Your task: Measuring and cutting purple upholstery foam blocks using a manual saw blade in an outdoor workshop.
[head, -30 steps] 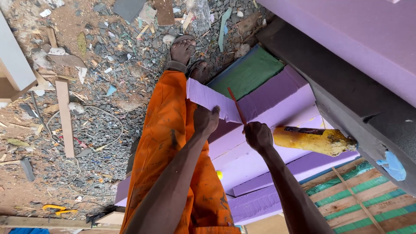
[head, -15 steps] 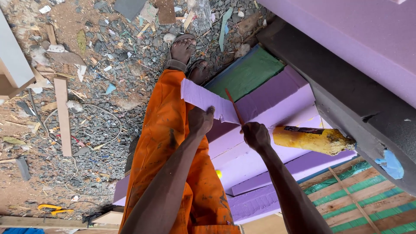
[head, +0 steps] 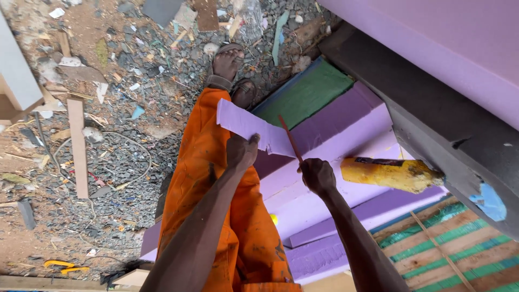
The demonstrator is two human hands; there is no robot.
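— What has shifted?
— The foam strip (head: 246, 125) has slid a little further left of the foam stack (head: 346, 140) than a second ago. The left hand (head: 240, 152) pinches its near edge, and the right hand (head: 318, 176), fist closed round a thin red blade (head: 290, 138), has followed. The cut looks to be advancing.
— And around the stack?
— Right of it lies a yellow bottle (head: 389, 174) under a dark beam (head: 432, 124). Left of it, gravel (head: 124, 135) strewn with wood scraps, beyond the orange trousers (head: 216, 189).
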